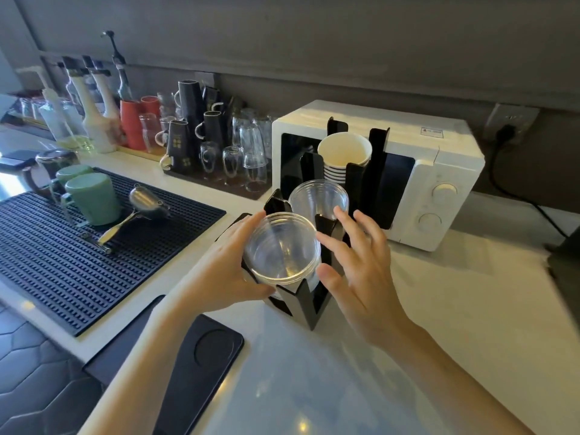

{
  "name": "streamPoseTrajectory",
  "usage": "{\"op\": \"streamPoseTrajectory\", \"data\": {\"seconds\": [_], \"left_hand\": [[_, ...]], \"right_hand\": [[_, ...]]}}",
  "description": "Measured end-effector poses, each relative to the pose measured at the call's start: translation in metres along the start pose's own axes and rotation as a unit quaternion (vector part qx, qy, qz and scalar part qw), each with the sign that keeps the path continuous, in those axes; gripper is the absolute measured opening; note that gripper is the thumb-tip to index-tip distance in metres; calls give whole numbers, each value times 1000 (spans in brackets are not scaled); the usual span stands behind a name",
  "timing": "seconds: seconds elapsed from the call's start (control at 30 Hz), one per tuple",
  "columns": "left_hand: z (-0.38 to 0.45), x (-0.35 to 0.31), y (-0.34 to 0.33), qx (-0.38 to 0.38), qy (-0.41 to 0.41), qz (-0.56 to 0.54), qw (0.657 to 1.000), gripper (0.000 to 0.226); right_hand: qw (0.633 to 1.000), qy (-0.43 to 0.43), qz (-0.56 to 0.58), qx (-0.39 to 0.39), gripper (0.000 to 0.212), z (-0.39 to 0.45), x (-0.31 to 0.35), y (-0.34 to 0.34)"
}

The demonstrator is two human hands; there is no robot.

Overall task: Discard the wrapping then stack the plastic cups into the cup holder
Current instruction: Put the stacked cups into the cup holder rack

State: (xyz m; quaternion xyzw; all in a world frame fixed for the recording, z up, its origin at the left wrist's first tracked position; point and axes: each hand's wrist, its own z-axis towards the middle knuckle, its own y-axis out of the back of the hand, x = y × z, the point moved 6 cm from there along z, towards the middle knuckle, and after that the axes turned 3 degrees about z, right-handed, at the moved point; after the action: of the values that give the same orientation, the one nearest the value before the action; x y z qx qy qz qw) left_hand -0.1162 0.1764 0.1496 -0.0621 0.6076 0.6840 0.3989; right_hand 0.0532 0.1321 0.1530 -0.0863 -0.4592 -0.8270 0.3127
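A black cup holder (306,304) with upright fins stands on the white counter. In its nearest slot sits a stack of clear plastic cups (282,246). My left hand (226,265) wraps around the stack's left side and grips it. My right hand (354,259) hovers at the stack's right with fingers spread, fingertips close to the rim and the holder's fins. A second stack of clear cups (318,197) fills the middle slot. Paper cups (344,152) fill the far slot. No wrapping is in view.
A white microwave (439,171) stands right behind the holder. A black ribbed mat (62,262) at left carries green mugs (92,197) and a metal scoop (138,215). Glasses and dark mugs (219,146) line the back. A black tray (201,356) lies at the front.
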Motion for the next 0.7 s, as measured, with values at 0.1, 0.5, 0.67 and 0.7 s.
{"op": "streamPoseTrajectory", "data": {"seconds": [0.1, 0.5, 0.67, 0.7], "left_hand": [[-1, 5, 2, 48, 24, -26, 998, 99], [13, 76, -35, 54, 309, -421, 851, 77], [15, 85, -40, 30, 321, -471, 821, 97], [16, 85, -41, 32, 314, -468, 825, 96]], "right_hand": [[997, 27, -77, 9, 59, -5, -2, -3], [892, -276, 356, -28, 23, -50, -42, -31], [813, -345, 460, 90, 41, -48, -34, -63], [811, -341, 467, 90, 41, -45, -32, -63]]}}
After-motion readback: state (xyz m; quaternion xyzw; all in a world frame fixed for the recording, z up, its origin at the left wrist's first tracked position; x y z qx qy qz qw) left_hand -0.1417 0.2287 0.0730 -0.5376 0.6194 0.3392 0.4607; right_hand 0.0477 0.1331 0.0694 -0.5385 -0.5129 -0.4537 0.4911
